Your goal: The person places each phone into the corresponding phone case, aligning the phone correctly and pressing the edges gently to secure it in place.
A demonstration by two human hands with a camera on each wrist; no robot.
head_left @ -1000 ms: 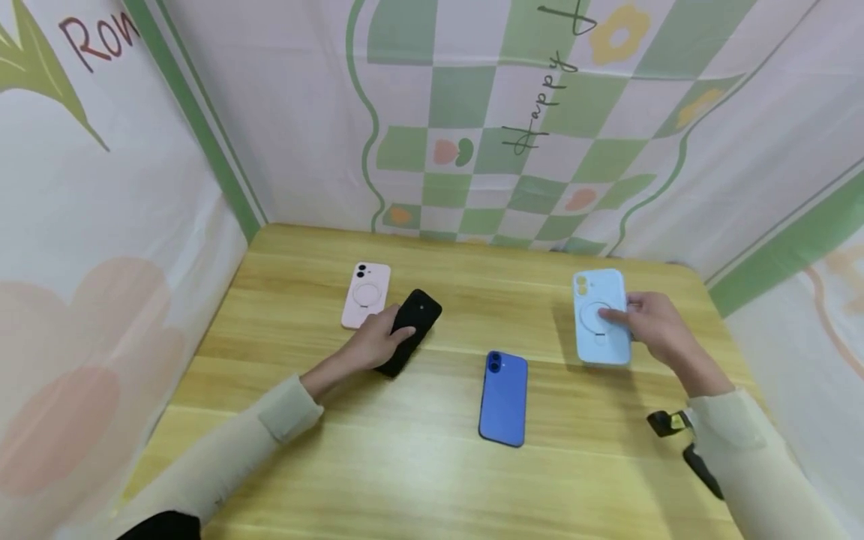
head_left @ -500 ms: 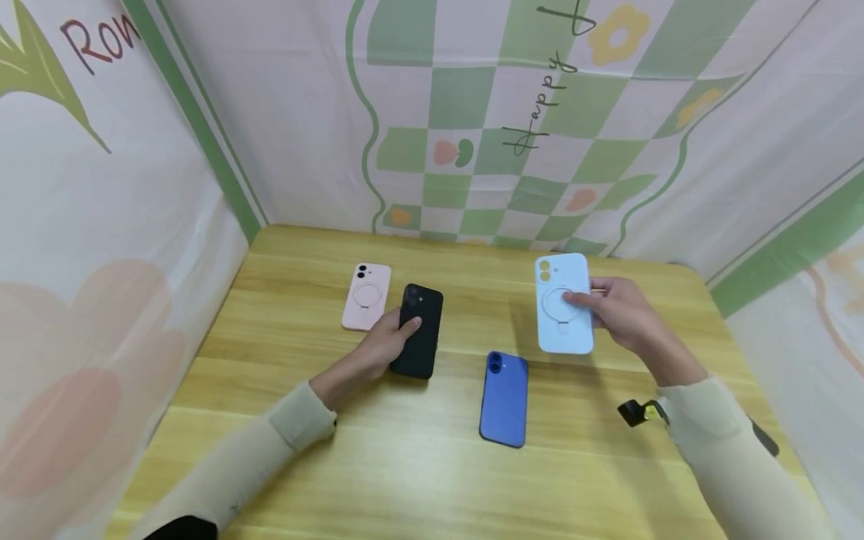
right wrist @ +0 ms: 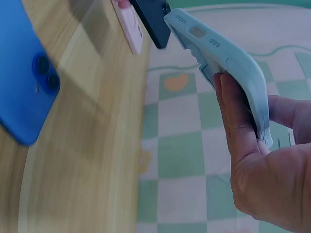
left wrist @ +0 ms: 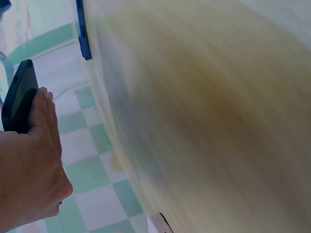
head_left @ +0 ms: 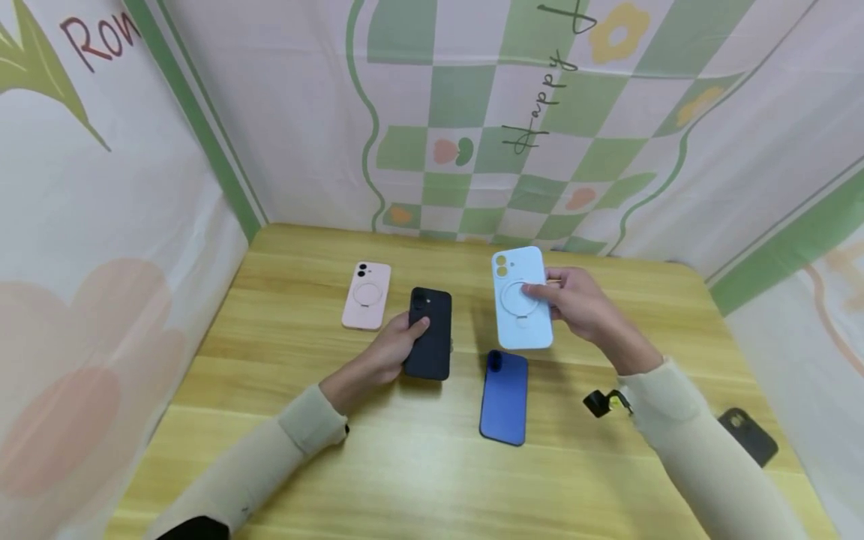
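My left hand (head_left: 394, 346) grips a black phone (head_left: 432, 345) by its left edge, thumb across its back, camera end up. In the left wrist view that black phone (left wrist: 20, 94) is seen edge-on, raised off the table. Further right, my right hand (head_left: 583, 307) holds a light blue phone case (head_left: 529, 326) with a ring on its back, thumb on the ring. The right wrist view shows the case (right wrist: 252, 73) as a hollow shell, with fingers inside it. A blue phone (head_left: 504, 401) lies on the table just below the case. A pink phone or case (head_left: 367, 296) with a ring lies left of the black phone.
A dark phone or case (head_left: 748, 436) lies on the wooden table (head_left: 418, 480) at the right, partly behind the right sleeve. A small black wrist-mounted piece (head_left: 597, 403) hangs by that sleeve. Printed cloth (head_left: 304, 135) borders the table's back and sides.
My right hand has carried the light blue case leftward and slightly up. The black phone in my left hand has turned from slanted to nearly upright and shifted a little right.
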